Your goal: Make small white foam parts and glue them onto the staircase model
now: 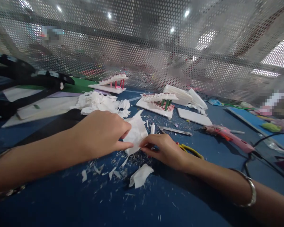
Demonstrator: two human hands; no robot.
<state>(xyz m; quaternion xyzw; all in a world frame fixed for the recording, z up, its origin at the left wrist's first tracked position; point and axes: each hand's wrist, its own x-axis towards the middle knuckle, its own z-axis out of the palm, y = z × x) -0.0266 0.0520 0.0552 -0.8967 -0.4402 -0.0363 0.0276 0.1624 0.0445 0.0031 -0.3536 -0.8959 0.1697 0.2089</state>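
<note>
paper: i have the white paper [136,127] at the middle of the frame, creased and raised a little off the blue surface [80,208], between both hands.
left hand: from my feed, the left hand [101,132] pinches the paper's left side, thumb in front and index curled near it; the other fingers are hidden.
right hand: the right hand [167,149] has its fingertips drawn close together on the lower right edge; i read that as a light pinch.
feel: i judge it almost weightless, soft and limp, not slippery, quick to crease and easy to tear.
grip: i would take it by opposite edges with the finger pads, lightly, since pulling hard could rip it.
scraps: a pile [98,102] sits upper left of the paper, a loose piece [141,176] lies below centre, and fine shreds [115,171] spread around it.
tools: a knife [176,130] lies just right of centre, the pink glue gun [232,137] farther right.
models: two small stepped models, one with red posts [113,83], one with green [158,102], stand upper centre.
</note>
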